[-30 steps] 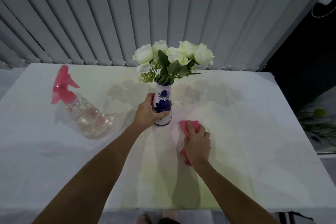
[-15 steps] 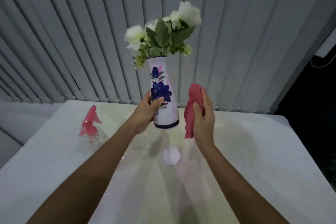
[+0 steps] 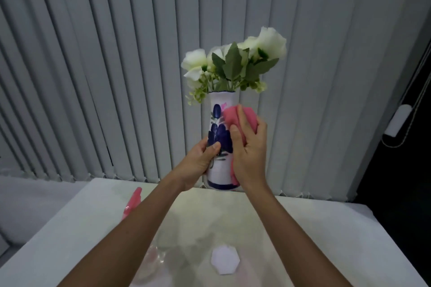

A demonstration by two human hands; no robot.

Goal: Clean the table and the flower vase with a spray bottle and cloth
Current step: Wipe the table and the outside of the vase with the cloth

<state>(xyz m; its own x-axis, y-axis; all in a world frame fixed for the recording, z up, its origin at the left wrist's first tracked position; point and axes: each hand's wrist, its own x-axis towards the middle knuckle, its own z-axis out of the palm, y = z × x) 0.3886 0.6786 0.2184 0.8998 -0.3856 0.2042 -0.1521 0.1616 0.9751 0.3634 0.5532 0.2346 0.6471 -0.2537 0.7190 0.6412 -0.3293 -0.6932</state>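
Grey vertical blinds (image 3: 116,77) are hung across pretty much the whole background, slats closed and linked along the bottom by a thin chain. A cord (image 3: 417,109) is looped down the right side, with a white oblong piece (image 3: 397,123) seen on it. A dark gap (image 3: 396,193) is left beyond that. A small white hexagon (image 3: 225,261) is laid flat down low.
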